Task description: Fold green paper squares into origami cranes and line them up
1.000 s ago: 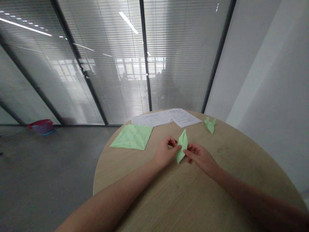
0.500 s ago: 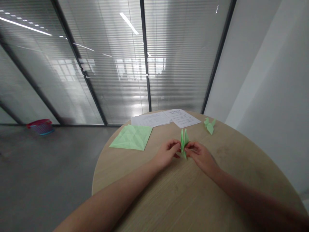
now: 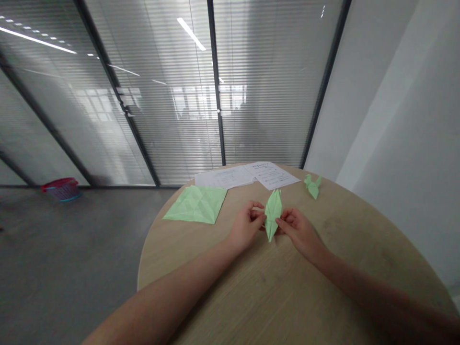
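A light green piece of folded origami paper [image 3: 273,213], long and diamond-shaped with a crease down its middle, is held upright just above the table. My left hand [image 3: 248,222] pinches its left edge between thumb and fingers. On the opposite edge, my right hand [image 3: 295,227] grips it the same way, thumb in front. Some fingertips are hidden behind the paper. To the left lies a creased green square sheet [image 3: 196,204], spread flat. A small green origami figure [image 3: 313,187] with pointed parts stands at the back right.
Printed white sheets [image 3: 272,175] and further white papers [image 3: 224,178] lie along the far side of the round wooden table [image 3: 251,297]. Behind it rises a glass partition with blinds [image 3: 266,96]. A red and blue basket [image 3: 62,189] sits on the floor at left.
The folded paper, seen nearly edge-on with two upright points apart, now shows its broad flat face with the points together. Both hands still hold it and have shifted only slightly.
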Demonstrator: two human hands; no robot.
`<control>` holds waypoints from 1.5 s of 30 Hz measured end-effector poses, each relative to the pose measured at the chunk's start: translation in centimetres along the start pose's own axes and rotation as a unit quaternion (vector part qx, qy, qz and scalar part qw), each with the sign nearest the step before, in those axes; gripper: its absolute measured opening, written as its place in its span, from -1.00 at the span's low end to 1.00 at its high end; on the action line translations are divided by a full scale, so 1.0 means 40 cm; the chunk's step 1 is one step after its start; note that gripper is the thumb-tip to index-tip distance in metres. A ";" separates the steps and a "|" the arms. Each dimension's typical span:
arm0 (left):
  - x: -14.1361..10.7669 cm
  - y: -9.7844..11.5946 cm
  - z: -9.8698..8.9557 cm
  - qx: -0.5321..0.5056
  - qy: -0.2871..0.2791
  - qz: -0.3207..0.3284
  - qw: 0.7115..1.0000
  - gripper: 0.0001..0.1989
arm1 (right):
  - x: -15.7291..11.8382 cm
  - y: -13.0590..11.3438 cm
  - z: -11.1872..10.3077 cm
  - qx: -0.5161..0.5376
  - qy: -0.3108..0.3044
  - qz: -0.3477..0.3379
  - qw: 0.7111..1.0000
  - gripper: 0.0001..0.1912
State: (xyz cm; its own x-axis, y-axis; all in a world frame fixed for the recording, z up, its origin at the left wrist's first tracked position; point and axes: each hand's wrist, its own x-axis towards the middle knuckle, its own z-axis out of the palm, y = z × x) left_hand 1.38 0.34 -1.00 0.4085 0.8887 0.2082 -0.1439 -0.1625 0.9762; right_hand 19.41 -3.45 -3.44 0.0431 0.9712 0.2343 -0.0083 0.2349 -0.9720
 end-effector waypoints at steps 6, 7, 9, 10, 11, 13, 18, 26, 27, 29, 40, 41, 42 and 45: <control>0.002 0.003 -0.004 -0.003 -0.001 0.002 1.000 -0.70 | -0.007 -0.012 0.004 0.022 -0.001 -0.019 1.000 -0.61; 0.003 0.005 -0.005 -0.007 0.000 -0.003 1.000 -0.69 | -0.007 -0.012 0.005 0.025 0.000 -0.020 1.000 -0.61; 0.004 0.009 -0.006 -0.012 0.006 -0.013 1.000 -0.66 | -0.007 -0.013 0.004 0.029 0.003 -0.019 0.999 -0.60; 0.004 0.012 -0.006 -0.012 0.009 -0.017 1.000 -0.65 | -0.007 -0.013 0.004 0.032 0.003 -0.018 0.999 -0.60; 0.004 0.014 -0.006 -0.009 0.013 -0.021 1.000 -0.66 | -0.007 -0.013 0.004 0.035 0.004 -0.018 0.999 -0.59; 0.003 0.018 -0.005 -0.001 0.023 -0.023 0.999 -0.69 | -0.007 -0.012 0.003 0.039 0.004 -0.021 0.999 -0.60; 0.002 0.019 -0.002 0.010 0.027 -0.035 0.999 -0.81 | -0.003 -0.003 -0.001 0.043 0.004 -0.028 0.999 -0.66; 0.003 0.019 -0.002 0.018 0.019 -0.045 0.999 -0.83 | 0.001 0.010 -0.015 -0.024 -0.005 -0.064 0.998 -0.87; 0.003 0.020 -0.003 0.019 0.017 -0.046 0.999 -0.84 | 0.001 0.011 -0.017 -0.039 -0.002 -0.071 0.997 -0.88; 0.002 0.023 -0.003 0.022 0.014 -0.047 0.999 -0.84 | 0.001 0.012 -0.019 -0.062 0.002 -0.077 0.995 -0.88; -0.004 0.022 0.000 0.023 0.003 -0.047 0.999 -0.63 | -0.006 -0.009 -0.015 -0.086 -0.002 -0.070 0.994 -0.86; -0.002 0.021 0.000 0.024 0.005 -0.048 0.999 -0.65 | -0.009 -0.012 -0.013 -0.072 -0.006 -0.063 0.995 -0.85; -0.001 0.020 -0.001 0.025 0.006 -0.047 0.999 -0.66 | -0.011 -0.015 -0.012 -0.053 -0.012 -0.053 0.997 -0.84; 0.002 0.018 -0.001 0.022 0.009 -0.042 0.999 -0.69 | -0.014 -0.017 -0.008 -0.004 -0.031 -0.019 0.999 -0.79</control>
State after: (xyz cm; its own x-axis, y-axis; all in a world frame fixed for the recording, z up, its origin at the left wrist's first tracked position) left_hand 1.28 0.31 -0.28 0.4010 0.9077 0.1239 -0.0694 -0.1047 0.9921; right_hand 19.69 -4.17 -2.93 -0.0186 0.9624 0.2710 0.0009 0.2711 -0.9626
